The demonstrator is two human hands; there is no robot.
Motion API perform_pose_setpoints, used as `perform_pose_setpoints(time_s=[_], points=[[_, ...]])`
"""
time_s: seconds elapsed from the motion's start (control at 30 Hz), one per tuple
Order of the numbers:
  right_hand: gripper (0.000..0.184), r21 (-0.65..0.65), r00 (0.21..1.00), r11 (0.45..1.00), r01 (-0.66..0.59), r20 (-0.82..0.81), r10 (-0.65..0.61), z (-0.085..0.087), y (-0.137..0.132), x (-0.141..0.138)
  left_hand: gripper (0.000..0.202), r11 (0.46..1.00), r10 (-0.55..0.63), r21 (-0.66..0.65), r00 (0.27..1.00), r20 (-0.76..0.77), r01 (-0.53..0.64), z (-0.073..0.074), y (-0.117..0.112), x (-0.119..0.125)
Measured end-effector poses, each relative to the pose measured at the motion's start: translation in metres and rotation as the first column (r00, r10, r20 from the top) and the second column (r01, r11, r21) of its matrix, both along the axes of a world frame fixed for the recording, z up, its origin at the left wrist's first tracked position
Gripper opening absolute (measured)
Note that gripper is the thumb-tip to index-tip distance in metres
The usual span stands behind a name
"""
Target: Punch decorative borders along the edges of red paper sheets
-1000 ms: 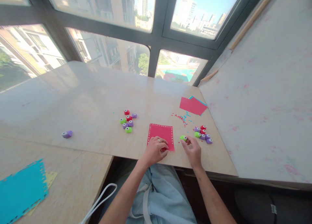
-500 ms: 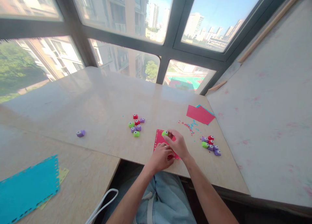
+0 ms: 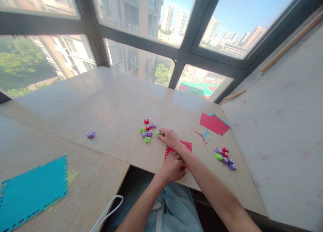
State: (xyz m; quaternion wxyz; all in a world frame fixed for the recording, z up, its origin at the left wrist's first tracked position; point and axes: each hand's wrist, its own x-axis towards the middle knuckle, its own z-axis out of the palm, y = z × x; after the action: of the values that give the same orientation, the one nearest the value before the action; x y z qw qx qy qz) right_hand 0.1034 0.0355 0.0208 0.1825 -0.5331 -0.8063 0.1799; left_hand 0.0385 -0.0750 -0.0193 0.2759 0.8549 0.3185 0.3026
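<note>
A pale table (image 3: 113,104) lies beneath a dark-framed window (image 3: 141,42), seen from where I stand in the room; a flower-patterned wall (image 3: 282,134) bounds its right side. The right hand (image 3: 169,137) grasps a green punch (image 3: 158,133) between thumb and fingers, just beside several punches (image 3: 148,127). The left hand (image 3: 174,167), fingers curled, rests on a hole-edged red sheet (image 3: 187,145) (whether it grips the sheet, I cannot tell). Farther right: paper bits (image 3: 203,135), a second cluster (image 3: 225,161), a red card (image 3: 214,123). Far left: a blue sheet (image 3: 35,190) overlaps a yellow one (image 3: 72,176).
</note>
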Motion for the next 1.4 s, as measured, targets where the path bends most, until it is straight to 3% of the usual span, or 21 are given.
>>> perform_pose_setpoints(time_s=[0.13,0.27,0.4,0.53,0.63,0.77,0.93,1.2,1.4], points=[[0.02,-0.002,0.999,1.0,-0.009,-0.041,0.009,-0.003,0.004,-0.006,0.008,1.0,0.005,0.001,1.0,-0.006,-0.005,0.0,0.0,0.0],[0.026,-0.038,0.976,0.999,-0.034,-0.214,0.025,-0.006,-0.001,-0.001,0.01,1.0,0.015,-0.006,1.0,-0.008,-0.015,0.001,0.001,0.0],[0.033,-0.07,0.907,0.993,0.096,-0.406,-0.116,-0.007,-0.021,0.026,0.009,1.0,0.004,-0.023,1.0,-0.025,-0.005,0.007,0.0,-0.002],[0.031,-0.065,0.824,0.961,0.27,-0.5,-0.266,-0.005,-0.053,0.072,0.008,1.0,0.001,-0.03,0.999,-0.044,-0.003,0.014,-0.001,-0.004],[0.03,-0.04,0.761,0.905,0.424,-0.525,-0.38,-0.005,-0.082,0.114,0.008,0.999,-0.01,-0.041,0.999,-0.047,0.008,0.017,-0.001,-0.004],[0.036,-0.019,0.645,0.776,0.63,-0.544,-0.537,-0.011,-0.122,0.172,0.007,0.998,-0.021,-0.057,0.999,-0.049,0.018,0.02,0.001,-0.004],[0.037,-0.022,0.544,0.651,0.759,-0.528,-0.652,-0.025,-0.163,0.221,0.007,0.998,-0.008,-0.065,0.999,-0.05,0.005,0.022,0.001,-0.004],[0.048,-0.013,0.491,0.581,0.814,-0.521,-0.699,-0.048,-0.184,0.228,0.007,0.998,-0.001,-0.068,1.0,-0.023,0.0,0.02,0.002,-0.003],[0.049,0.026,0.51,0.581,0.814,-0.511,-0.692,-0.047,-0.178,0.226,0.008,0.995,-0.003,-0.095,1.0,-0.011,0.002,0.02,0.002,-0.003]])
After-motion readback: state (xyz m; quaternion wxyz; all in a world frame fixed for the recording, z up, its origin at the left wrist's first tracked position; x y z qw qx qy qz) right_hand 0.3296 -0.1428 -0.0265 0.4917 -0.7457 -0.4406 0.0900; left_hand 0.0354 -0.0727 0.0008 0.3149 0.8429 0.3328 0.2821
